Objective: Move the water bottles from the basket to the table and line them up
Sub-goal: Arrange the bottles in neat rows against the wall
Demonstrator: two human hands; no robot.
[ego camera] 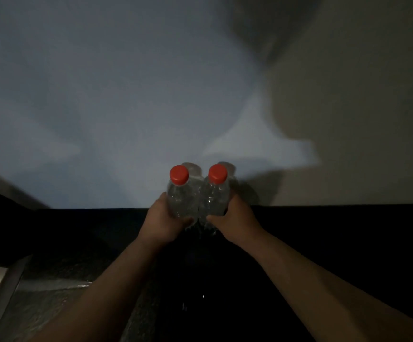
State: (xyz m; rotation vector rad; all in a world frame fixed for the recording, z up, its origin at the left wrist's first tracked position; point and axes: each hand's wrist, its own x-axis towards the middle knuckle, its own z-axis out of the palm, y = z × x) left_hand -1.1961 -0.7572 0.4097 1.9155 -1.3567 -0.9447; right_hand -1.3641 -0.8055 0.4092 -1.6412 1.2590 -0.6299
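Observation:
Two clear plastic water bottles with red caps stand side by side, touching, over the far part of a dark table [324, 243]. My left hand [159, 219] is wrapped around the left bottle [179, 193]. My right hand [235, 217] grips the right bottle [215, 193]. Both bottles are upright, caps toward the wall. Their bases are lost in the dark, so I cannot tell if they rest on the surface. No basket is in view.
A pale wall [126, 95] with soft shadows rises right behind the table's far edge. At the lower left lies a grey speckled floor [52, 292] and a light metal bar [5, 292]. The scene is dim.

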